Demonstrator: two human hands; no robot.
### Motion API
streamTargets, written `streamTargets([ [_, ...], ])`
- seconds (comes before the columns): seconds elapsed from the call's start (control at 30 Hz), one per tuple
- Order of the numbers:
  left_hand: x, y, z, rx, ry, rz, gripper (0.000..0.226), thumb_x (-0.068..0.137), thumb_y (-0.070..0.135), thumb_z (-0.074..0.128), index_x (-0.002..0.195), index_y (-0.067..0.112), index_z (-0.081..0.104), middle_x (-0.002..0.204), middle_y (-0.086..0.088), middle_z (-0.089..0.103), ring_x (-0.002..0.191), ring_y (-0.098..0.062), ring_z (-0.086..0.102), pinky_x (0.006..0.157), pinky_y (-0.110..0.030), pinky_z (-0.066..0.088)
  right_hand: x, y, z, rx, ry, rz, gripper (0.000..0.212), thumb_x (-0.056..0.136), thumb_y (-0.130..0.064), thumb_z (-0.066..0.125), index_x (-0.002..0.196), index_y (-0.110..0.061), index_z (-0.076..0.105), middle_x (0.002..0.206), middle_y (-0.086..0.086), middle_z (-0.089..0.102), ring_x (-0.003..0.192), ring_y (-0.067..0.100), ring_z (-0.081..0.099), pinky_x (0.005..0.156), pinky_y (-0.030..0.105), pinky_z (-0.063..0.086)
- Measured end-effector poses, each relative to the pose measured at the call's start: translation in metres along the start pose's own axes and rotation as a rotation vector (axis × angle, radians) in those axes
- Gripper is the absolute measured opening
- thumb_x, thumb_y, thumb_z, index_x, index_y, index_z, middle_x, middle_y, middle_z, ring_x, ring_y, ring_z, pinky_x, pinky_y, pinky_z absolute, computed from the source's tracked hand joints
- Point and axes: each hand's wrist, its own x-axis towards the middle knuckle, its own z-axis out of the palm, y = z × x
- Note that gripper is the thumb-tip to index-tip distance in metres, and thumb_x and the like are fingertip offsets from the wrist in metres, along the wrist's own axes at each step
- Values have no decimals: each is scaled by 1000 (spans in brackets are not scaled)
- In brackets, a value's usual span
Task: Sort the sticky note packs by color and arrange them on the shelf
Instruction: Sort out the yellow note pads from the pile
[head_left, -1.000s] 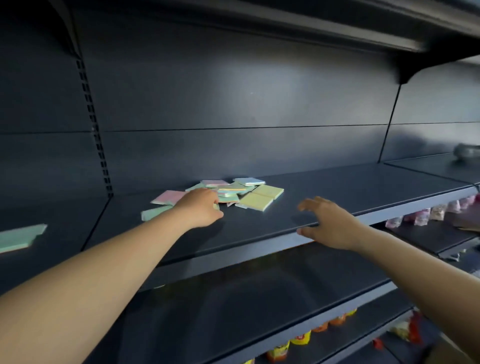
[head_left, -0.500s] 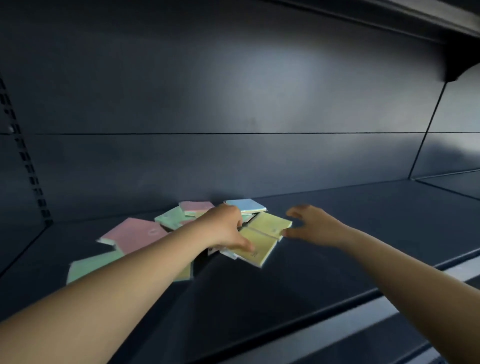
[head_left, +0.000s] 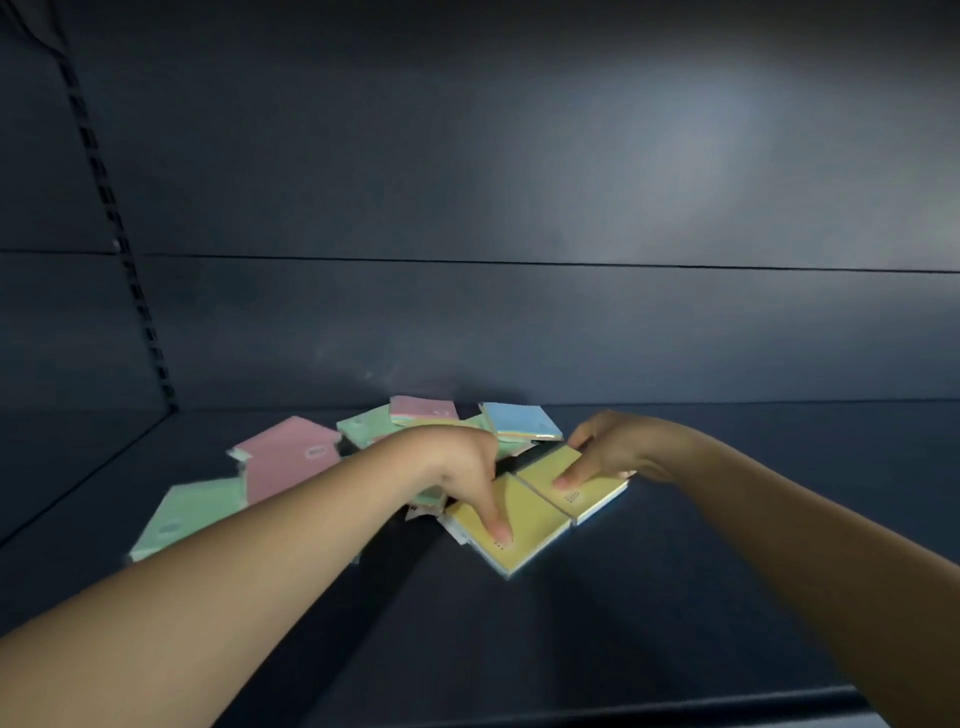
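Observation:
Sticky note packs lie in a loose heap on the dark shelf (head_left: 675, 582). Two yellow packs sit side by side at the heap's near right. My left hand (head_left: 457, 462) pinches the nearer yellow pack (head_left: 530, 519), thumb on top. The farther yellow pack (head_left: 595, 493) is pinched by my right hand (head_left: 623, 447), thumb on its face and fingers at its far edge. Behind them lie a blue pack (head_left: 519, 421), two pink packs (head_left: 291, 457) (head_left: 421, 410) and two green packs (head_left: 192, 514) (head_left: 363, 426). My left forearm hides part of the heap.
The shelf's dark back panel (head_left: 519, 322) rises just behind the heap. A slotted upright (head_left: 140, 306) runs down the left side. Bare shelf surface stretches to the right of the packs and toward the front edge (head_left: 623, 706).
The view has moved closer to the heap. My right hand has come left onto the farther yellow pack, and my left hand has taken hold of the nearer one.

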Motion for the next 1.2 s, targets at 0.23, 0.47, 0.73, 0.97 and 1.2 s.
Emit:
streamTargets([
  [0.23, -19, 8, 9, -288, 2, -86, 53, 70, 25, 81, 115, 15, 56, 96, 3, 57, 86, -15, 55, 74, -26, 43, -12, 26, 2, 257, 10, -77, 97, 33, -37, 89, 121, -10, 57, 111, 8, 65, 105, 27, 62, 87, 36, 50],
  [0.47, -39, 17, 20, -389, 51, -124, 47, 71, 17, 80, 113, 13, 59, 95, 2, 59, 90, -16, 54, 69, -18, 44, -36, 27, -1, 232, -114, -65, 39, 64, -9, 83, 100, -7, 67, 103, 11, 71, 106, 24, 65, 94, 29, 47],
  [0.73, -74, 4, 41, -716, 300, -40, 63, 72, 2, 77, 126, 19, 49, 91, 2, 52, 66, -10, 54, 60, -18, 48, -75, 33, 10, 315, 61, -102, 42, 68, -6, 80, 101, -12, 56, 99, 14, 64, 83, 26, 61, 69, 34, 46],
  [0.97, -158, -72, 45, -1073, 528, -144, 48, 69, -1, 78, 114, 0, 61, 110, -10, 67, 99, -23, 65, 87, -31, 53, -138, -33, 50, 627, 285, -135, 38, 79, 7, 67, 111, -9, 54, 91, 14, 63, 74, 25, 62, 66, 32, 45],
  [1.2, -293, -174, 61, -1333, 646, -141, 26, 81, -14, 62, 104, -2, 62, 102, -12, 65, 91, -20, 61, 81, -26, 50, -207, -153, 120, 813, 371, -165, 18, 87, 2, 59, 105, -4, 60, 101, 21, 68, 93, 34, 66, 94, 52, 49],
])
